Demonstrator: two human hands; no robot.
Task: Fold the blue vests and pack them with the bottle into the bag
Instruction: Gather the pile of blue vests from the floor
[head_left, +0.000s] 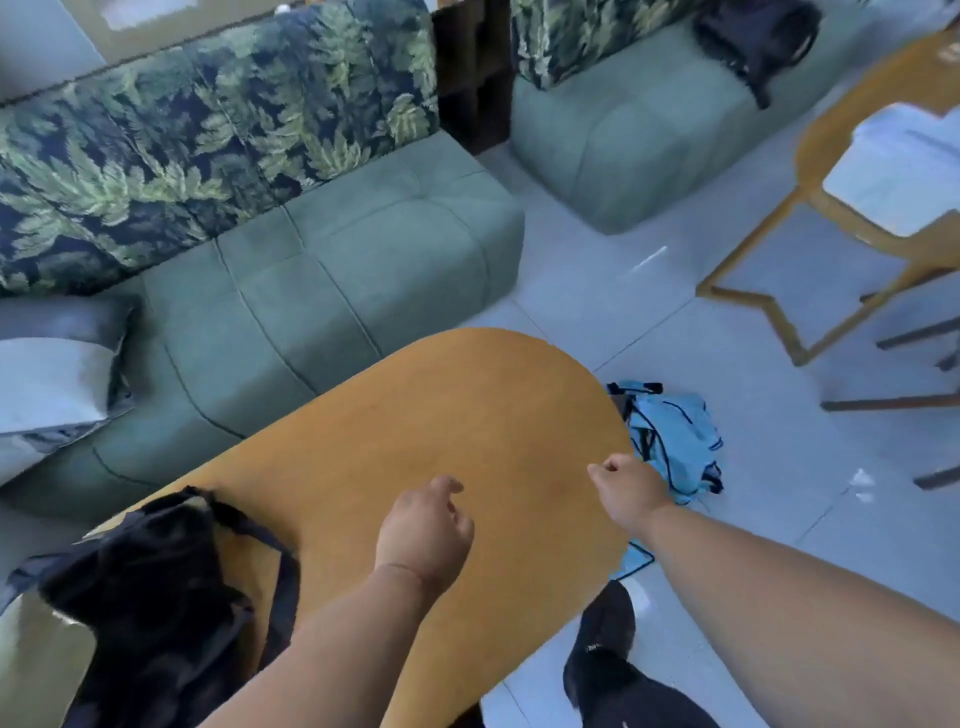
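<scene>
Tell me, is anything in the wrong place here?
Yes. The blue vests lie crumpled in a heap on the floor beside the end of the table, not on it. The black bag sits on the table. Both hands hold nothing. No bottle shows.

I see an oval wooden table (415, 415) with a rounded far end, and the black bag (150, 587) lies slumped on its near left part, straps trailing over the top. Beside the table's right edge, the pale tiled floor (597, 291) carries a crumpled heap of blue vests (675, 436), partly hidden behind the tabletop from my view.
</scene>
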